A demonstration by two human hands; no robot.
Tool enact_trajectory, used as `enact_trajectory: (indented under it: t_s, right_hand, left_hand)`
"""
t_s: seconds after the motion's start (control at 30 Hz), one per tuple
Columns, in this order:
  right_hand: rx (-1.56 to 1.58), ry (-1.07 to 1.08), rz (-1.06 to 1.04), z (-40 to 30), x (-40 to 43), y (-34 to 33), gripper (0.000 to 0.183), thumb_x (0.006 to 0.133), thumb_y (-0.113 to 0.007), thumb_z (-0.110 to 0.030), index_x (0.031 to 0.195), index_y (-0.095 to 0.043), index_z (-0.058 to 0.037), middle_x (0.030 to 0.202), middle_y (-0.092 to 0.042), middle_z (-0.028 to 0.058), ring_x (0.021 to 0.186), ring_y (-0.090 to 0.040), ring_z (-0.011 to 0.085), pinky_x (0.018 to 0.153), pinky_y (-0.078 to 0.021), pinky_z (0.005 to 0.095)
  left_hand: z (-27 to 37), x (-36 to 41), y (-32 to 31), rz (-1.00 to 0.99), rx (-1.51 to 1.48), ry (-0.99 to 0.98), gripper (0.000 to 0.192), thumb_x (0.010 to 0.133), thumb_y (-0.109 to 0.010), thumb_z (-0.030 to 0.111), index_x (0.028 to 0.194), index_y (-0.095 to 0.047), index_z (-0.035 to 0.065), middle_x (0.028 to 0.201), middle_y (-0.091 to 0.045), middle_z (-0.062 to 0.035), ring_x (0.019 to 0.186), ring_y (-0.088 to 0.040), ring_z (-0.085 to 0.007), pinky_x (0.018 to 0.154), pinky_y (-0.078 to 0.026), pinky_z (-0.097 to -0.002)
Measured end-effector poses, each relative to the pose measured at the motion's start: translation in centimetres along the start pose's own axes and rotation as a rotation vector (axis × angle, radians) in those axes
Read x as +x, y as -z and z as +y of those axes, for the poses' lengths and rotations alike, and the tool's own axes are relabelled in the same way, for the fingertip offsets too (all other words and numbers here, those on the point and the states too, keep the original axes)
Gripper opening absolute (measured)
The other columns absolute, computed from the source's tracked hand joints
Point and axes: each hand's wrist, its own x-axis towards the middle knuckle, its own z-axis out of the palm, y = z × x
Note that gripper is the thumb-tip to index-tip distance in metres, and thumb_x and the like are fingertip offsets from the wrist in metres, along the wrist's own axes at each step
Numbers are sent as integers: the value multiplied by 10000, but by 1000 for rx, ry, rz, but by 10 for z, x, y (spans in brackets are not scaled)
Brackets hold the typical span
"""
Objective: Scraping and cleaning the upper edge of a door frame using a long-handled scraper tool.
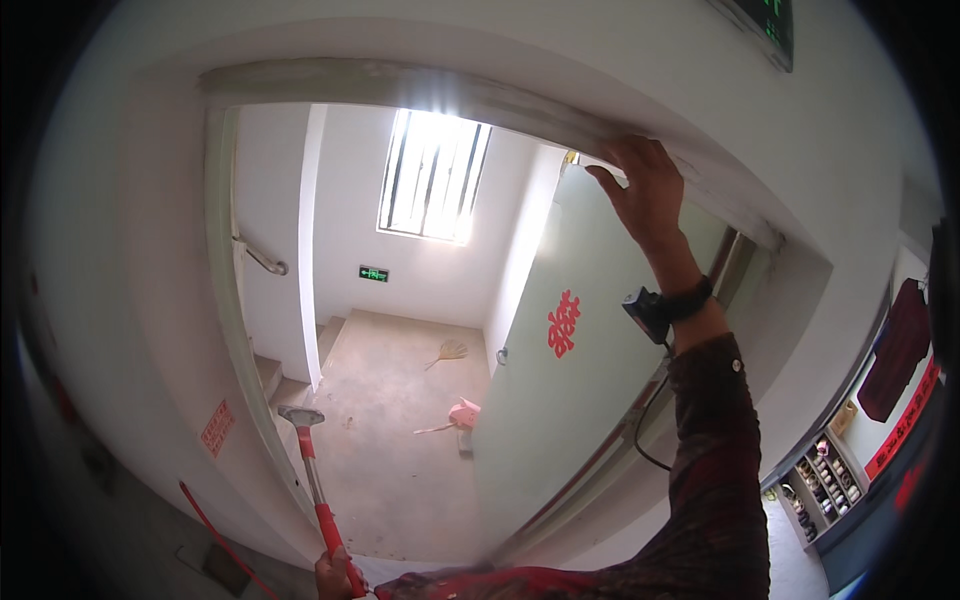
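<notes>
My left hand (340, 574) is closed around the red handle of a long scraper (321, 495), whose pale, wide head points up and away at the left side of the doorway. My right hand (646, 184) reaches up to the top of the door frame (510, 101), its fingers on the frame's underside or edge and the thumb apart. It appears to hold nothing. A dark band with a small device (649, 311) and a cable is on that wrist. Below the hand stands a pale green door (559, 390), swung open, with a red paper cutout (564, 324) on it.
Beyond the doorway are a barred window (435, 176), a handrail (262, 259), steps (289, 390), a straw broom (450, 351) and a pink dustpan (463, 414) on the floor. A red pole (225, 538) lies at lower left. A shoe rack (825, 480) stands at right.
</notes>
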Motion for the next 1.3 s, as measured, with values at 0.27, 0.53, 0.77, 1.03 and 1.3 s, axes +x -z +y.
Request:
enact_trajectory:
  t_s: [0.27, 0.53, 0.77, 1.03, 1.3]
  right_hand:
    - [52, 57, 74, -1, -2, -18, 134, 674, -696, -117, 728, -577, -91, 775, -589, 20, 697, -569, 212, 580, -459, 340]
    - [-10, 138, 34, -2, 3, -19, 111, 730, -636, -89, 758, -533, -60, 774, -549, 59, 723, -548, 236, 624, -451, 343]
    - [-37, 139, 78, 4, 2, -27, 99, 759, -599, -82, 794, -512, -53, 782, -525, 96, 719, -530, 276, 635, -452, 363]
    - [179, -116, 93, 8, 0, -23, 89, 769, -607, -86, 815, -539, -52, 774, -548, 89, 730, -540, 290, 618, -463, 390]
    - [213, -13, 136, 3, 2, -21, 123, 720, -668, -108, 828, -625, -69, 758, -591, 68, 750, -566, 239, 634, -477, 338]
  left_hand:
    - [-4, 4, 0, 5, 60, -18, 388, 919, -414, 384, 626, -405, 130, 475, -368, 47, 368, -363, -75, 334, -289, -230]
    - [0, 3, -2, 22, 66, 9, 389, 918, -411, 386, 627, -407, 127, 472, -369, 45, 366, -366, -78, 333, -291, -232]
    - [1, 5, -6, 31, 28, 62, 402, 913, -417, 402, 616, -402, 132, 466, -361, 48, 357, -352, -77, 328, -284, -232]
    - [1, 3, -8, 26, 59, 29, 412, 912, -414, 414, 611, -402, 133, 457, -359, 42, 351, -362, -86, 326, -298, -235]
    - [0, 7, -8, 31, 54, 50, 425, 912, -416, 408, 596, -416, 123, 452, -373, 32, 348, -375, -100, 327, -305, -244]
